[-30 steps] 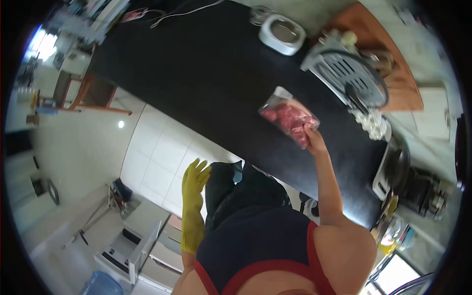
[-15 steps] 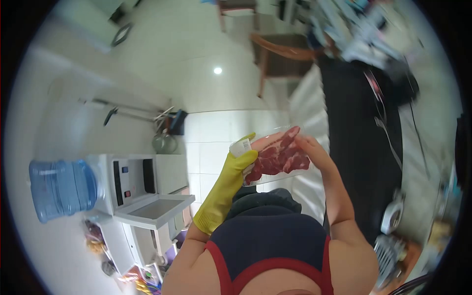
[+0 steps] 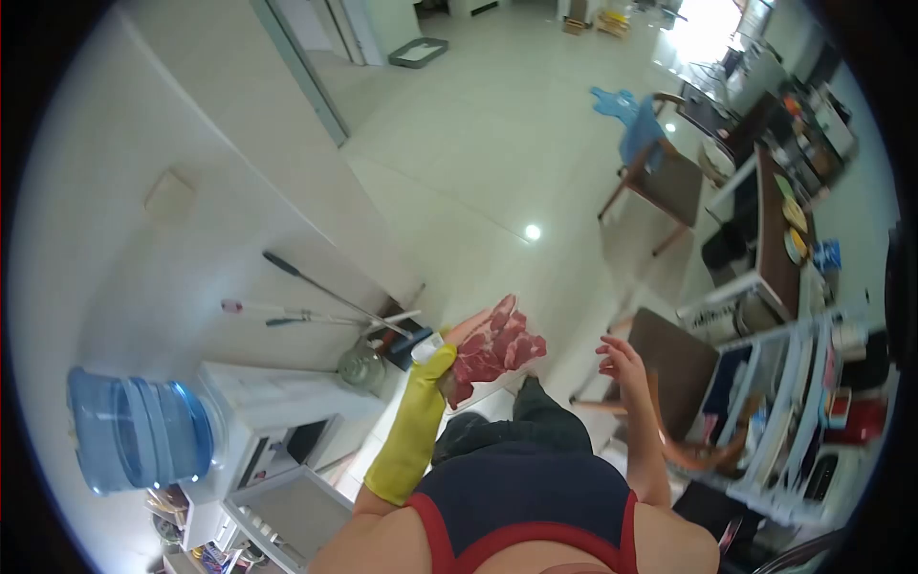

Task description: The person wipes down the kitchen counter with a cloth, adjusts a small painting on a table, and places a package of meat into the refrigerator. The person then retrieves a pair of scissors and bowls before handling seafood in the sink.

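Observation:
My left hand (image 3: 433, 373), in a yellow rubber glove, grips a clear pack of raw meat (image 3: 500, 346) by its left end. The red, marbled cuts show through the plastic, and a white label (image 3: 427, 348) sits by the gloved thumb. My right hand (image 3: 622, 362) is bare and held away from the pack, to its right. Its fingers are spread and slightly curled, with nothing in them.
At left stands a water dispenser (image 3: 273, 435) with a blue bottle (image 3: 139, 429). Long-handled tools (image 3: 330, 292) lean near a glass jar (image 3: 362, 368). On the right are a brown chair (image 3: 669, 359), a cluttered white rack (image 3: 779, 407) and another chair (image 3: 669, 182).
My right hand has let go of the pack and moved off to the right. The view has turned towards the open room, and the black-covered surface has mostly left it.

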Available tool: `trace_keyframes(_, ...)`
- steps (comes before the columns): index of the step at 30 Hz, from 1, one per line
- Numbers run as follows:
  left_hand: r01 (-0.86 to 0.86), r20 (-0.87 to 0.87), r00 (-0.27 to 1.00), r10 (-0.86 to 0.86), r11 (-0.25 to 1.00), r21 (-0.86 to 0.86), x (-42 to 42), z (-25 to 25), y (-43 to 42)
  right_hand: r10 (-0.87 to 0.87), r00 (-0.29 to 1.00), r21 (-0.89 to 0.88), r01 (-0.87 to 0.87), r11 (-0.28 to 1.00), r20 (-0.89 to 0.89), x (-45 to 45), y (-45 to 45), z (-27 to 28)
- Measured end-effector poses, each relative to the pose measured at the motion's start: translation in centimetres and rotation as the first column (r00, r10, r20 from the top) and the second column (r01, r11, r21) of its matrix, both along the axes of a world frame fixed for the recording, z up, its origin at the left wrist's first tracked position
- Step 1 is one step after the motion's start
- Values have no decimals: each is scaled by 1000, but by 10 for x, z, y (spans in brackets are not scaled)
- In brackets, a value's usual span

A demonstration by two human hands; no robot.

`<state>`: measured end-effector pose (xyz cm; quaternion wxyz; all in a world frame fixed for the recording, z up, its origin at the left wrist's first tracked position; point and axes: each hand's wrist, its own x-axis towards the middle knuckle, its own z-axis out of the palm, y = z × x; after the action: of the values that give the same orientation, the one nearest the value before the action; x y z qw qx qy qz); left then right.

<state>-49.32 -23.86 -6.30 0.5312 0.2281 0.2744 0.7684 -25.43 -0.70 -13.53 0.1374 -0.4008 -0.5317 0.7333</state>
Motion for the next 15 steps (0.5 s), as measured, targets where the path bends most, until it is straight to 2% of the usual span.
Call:
trace_keyframes(3,-161,38,986,165,984,-80,-60,-4,41,251,968,61,-252,966,15,-114,70,20)
trace_keyframes(4,-147,56,987,149,988,-43,-83,0,54,272,962,71,-273,959,20,-154,87,29)
trace_keyframes(6,-186,58,980,188,982,-44,-131,-4,79,548,836,177,-535,826,-31,-236,117,40)
trace_keyframes(7,-199,56,978,202,978,-57,-158,-7,94,563,826,189,-549,814,-27,-279,134,39)
trace_keyframes(9,-242,84,966,245,969,-48,-217,16,126,641,766,380,-606,699,41,-363,163,32)
trace_keyframes(10,-203,14,979,203,979,21,-258,21,146,628,771,419,-609,674,109,-400,176,36)
trace_keyframes(11,-154,-57,986,159,985,83,-296,21,163,625,773,421,-604,676,105,-430,192,22)
trace_keyframes(12,-150,-61,986,156,985,86,-331,21,176,602,776,451,-613,649,188,-459,212,2)
trace_keyframes(14,-263,-46,963,264,964,29,-396,22,208,484,795,539,-604,587,364,-510,262,-35)
trace_keyframes(15,-325,-27,945,325,946,-7,-421,20,223,393,780,603,-625,495,486,-520,288,-62)
